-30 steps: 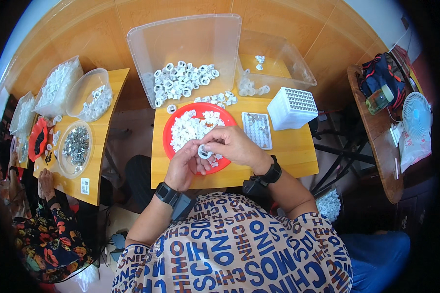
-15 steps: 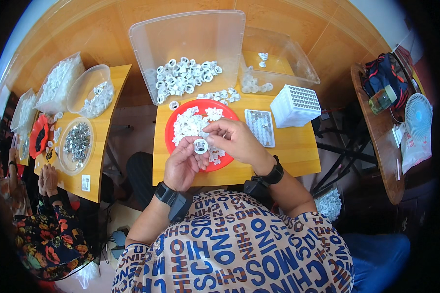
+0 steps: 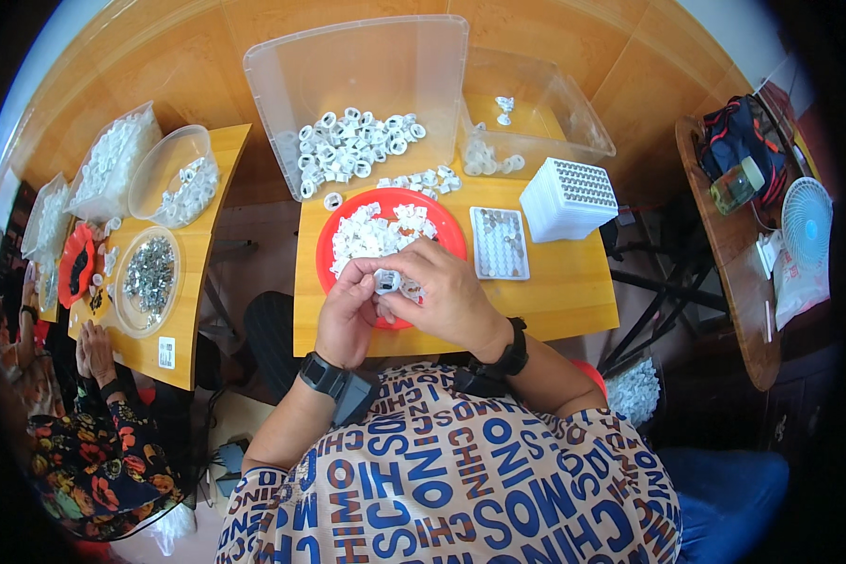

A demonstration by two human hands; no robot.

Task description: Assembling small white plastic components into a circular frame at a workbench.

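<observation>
A small round white plastic part [image 3: 386, 280] with a dark slot sits between my two hands above the red tray. My left hand [image 3: 346, 318] grips it with thumb and fingers closed. From the other side, my right hand [image 3: 446, 293] is closed on the same part, its fingers over the top and its thumb below. Whether it also holds a smaller piece is hidden. Beneath and behind the hands, the round red tray [image 3: 454, 230] bears a heap of small white plastic pieces [image 3: 371, 233].
A tipped clear bin [image 3: 357, 66] with many round white parts [image 3: 362, 141] stands behind the tray. To the right are a white tray of small round pieces [image 3: 501, 246], stacked white trays [image 3: 559, 211] and another clear bin [image 3: 583, 132]. A co-worker's hands [image 3: 94, 352] rest at the left table.
My right hand has come down and left onto the round part, closing around it. The left hand still holds the part, now tilted differently.
</observation>
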